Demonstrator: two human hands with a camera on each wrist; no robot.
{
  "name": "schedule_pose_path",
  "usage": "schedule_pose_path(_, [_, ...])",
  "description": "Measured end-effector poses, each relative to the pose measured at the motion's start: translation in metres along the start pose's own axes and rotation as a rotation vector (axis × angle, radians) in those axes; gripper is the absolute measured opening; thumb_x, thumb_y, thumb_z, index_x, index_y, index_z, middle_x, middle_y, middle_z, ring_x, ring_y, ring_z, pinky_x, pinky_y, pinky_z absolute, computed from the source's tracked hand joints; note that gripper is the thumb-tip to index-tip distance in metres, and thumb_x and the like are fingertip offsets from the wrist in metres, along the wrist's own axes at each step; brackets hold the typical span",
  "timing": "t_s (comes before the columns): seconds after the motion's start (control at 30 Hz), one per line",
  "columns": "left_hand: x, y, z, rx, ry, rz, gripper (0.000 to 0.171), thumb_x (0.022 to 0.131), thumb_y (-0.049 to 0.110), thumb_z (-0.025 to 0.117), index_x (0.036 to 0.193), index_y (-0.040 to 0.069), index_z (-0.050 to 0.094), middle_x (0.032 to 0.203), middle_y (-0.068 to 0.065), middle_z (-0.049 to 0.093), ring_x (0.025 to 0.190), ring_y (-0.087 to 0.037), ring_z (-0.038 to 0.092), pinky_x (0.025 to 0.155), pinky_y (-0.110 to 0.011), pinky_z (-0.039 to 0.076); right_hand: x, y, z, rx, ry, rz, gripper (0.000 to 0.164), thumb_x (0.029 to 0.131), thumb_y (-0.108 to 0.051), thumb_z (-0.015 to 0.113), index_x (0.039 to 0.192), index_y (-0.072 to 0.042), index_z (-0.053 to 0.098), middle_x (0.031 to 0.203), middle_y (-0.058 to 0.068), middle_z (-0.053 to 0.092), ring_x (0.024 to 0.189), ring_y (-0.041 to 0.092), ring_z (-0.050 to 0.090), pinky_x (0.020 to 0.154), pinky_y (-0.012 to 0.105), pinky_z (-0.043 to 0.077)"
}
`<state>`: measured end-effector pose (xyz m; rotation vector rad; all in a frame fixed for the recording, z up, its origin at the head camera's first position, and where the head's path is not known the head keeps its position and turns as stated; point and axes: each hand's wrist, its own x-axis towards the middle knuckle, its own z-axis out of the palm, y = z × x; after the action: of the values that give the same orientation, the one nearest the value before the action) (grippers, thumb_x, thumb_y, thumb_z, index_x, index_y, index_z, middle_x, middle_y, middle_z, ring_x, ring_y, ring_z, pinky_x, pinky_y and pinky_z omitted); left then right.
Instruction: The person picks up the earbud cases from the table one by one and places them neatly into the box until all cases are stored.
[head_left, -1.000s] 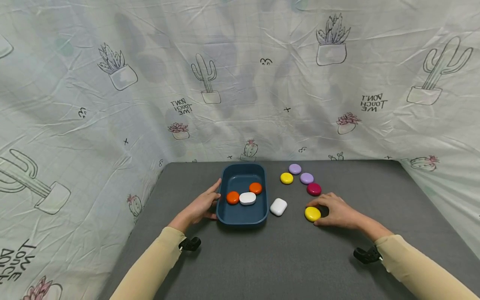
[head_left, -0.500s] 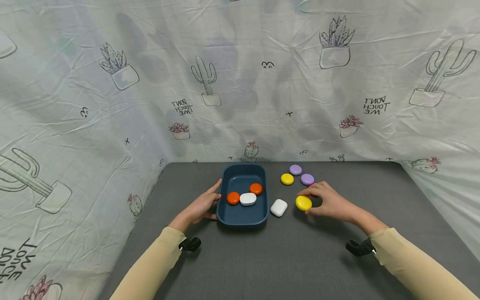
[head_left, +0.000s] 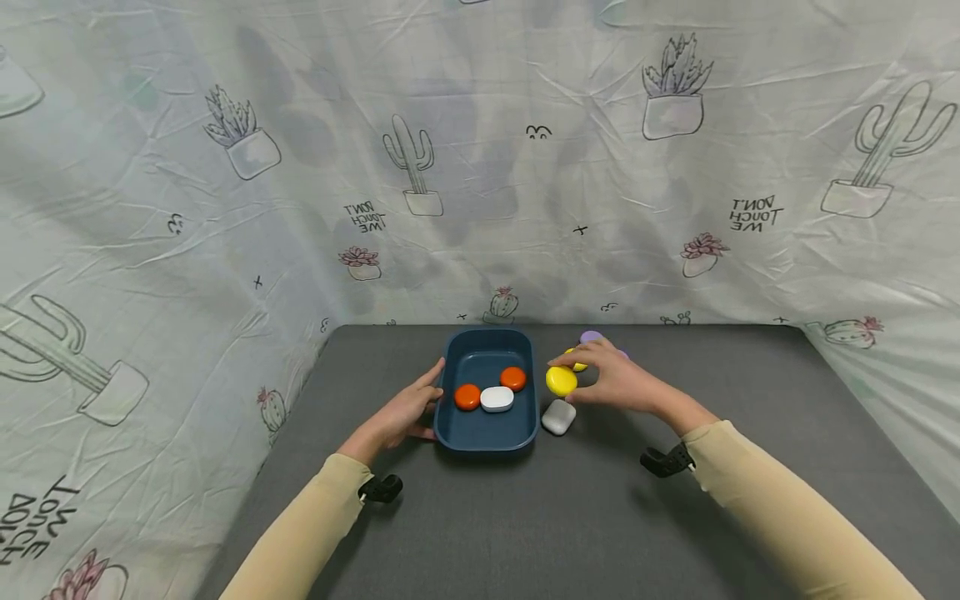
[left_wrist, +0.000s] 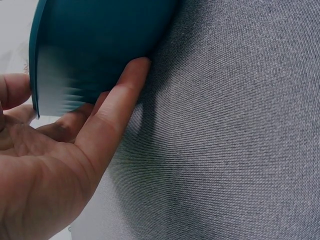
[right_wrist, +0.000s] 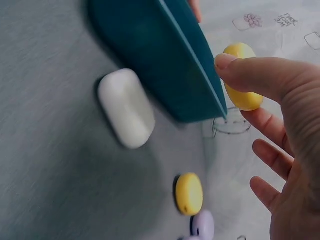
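Right hand (head_left: 618, 383) pinches yellow pebble (head_left: 561, 381) between thumb and fingertips, lifted just beside right rim of blue tray (head_left: 486, 437). Left hand (head_left: 401, 412) rests against tray's left wall, fingers straight, grasping nothing. Inside tray: two orange pebbles (head_left: 467, 397), one white pebble (head_left: 497, 399) between them. White case (head_left: 558, 416) lies on gray mat (head_left: 525, 517) right of tray, near its front corner. Second yellow pebble (right_wrist: 189, 193) and purple pebbles (right_wrist: 202, 225) lie farther right of tray, partly hidden behind right hand in head view.

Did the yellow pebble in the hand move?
Yes. The yellow pebble, pinched by the right hand, went left and farther away, reaching the blue tray edge.
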<state>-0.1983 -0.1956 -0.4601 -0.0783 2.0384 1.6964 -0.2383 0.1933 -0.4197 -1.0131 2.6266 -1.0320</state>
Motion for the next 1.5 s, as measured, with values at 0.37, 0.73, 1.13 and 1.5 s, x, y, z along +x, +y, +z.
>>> schedule_pose_path(0.37, [-0.001,0.000,0.000,0.004,-0.001,-0.001,0.063,0.110,0.024,0.039,0.163,0.047,0.014,0.169,-0.018,0.012,0.146,-0.049,0.030,0.079,-0.053,0.058,0.037,-0.011,0.008,0.026,-0.057,-0.007,0.057,0.087,-0.030,0.084,0.140,-0.024,0.066,0.131,-0.006,0.062,0.123,0.029,0.041,0.095,0.051,0.037])
schedule_pose_path(0.73, [-0.001,-0.001,0.000,-0.003,-0.003,0.005,0.063,0.110,0.024,0.040,0.163,0.046,0.014,0.168,-0.018,0.013,0.145,-0.049,0.031,0.077,-0.053,0.059,0.070,-0.017,0.023,-0.039,-0.091,0.003,0.057,0.086,-0.029,0.084,0.140,-0.022,0.066,0.135,-0.001,0.061,0.122,0.030,0.041,0.095,0.050,0.039])
schedule_pose_path(1.13, [-0.002,-0.001,0.002,-0.016,0.001,0.003,0.063,0.109,0.024,0.040,0.162,0.048,0.016,0.169,-0.017,0.011,0.147,-0.048,0.029,0.077,-0.052,0.059,0.097,-0.024,0.038,-0.136,-0.106,0.022,0.056,0.086,-0.036,0.083,0.139,-0.025,0.067,0.120,-0.001,0.064,0.110,0.026,0.042,0.090,0.046,0.037])
schedule_pose_path(1.5, [0.001,-0.003,0.002,-0.011,0.009,-0.006,0.063,0.110,0.024,0.040,0.162,0.047,0.016,0.169,-0.017,0.012,0.146,-0.049,0.030,0.078,-0.054,0.059,0.114,-0.031,0.053,-0.273,-0.135,0.055,0.053,0.086,-0.042,0.082,0.136,-0.028,0.069,0.122,0.001,0.067,0.108,0.023,0.045,0.098,0.047,0.036])
